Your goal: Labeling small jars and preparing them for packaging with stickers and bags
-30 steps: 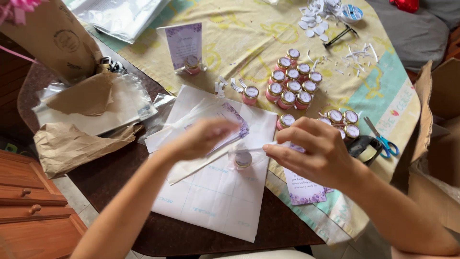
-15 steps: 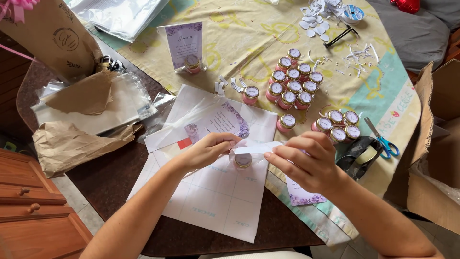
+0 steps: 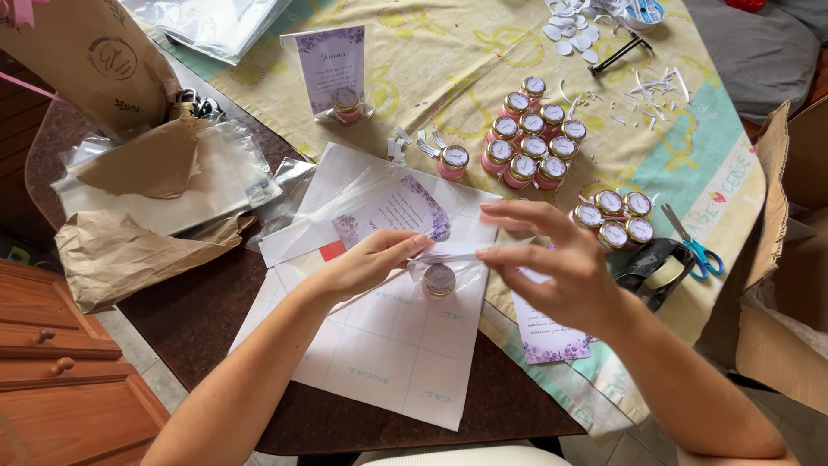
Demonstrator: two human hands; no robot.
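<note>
Both hands had been drawn together since the earlier frame, the left hand [image 3: 362, 263] and right hand [image 3: 561, 267] pinching a clear bag [image 3: 448, 263] around one small jar [image 3: 439, 279] on the near white sheet [image 3: 388, 345]. Many unbagged jars [image 3: 530, 138] were left far right, suggesting much remained.

My right hand [image 3: 565, 267] covers most of the purple card [image 3: 548, 332] under it. Brown paper bag [image 3: 82, 56] cut off at the top-left edge, cardboard box [image 3: 789, 285] at the right edge. Card lettering too small to tell.
</note>
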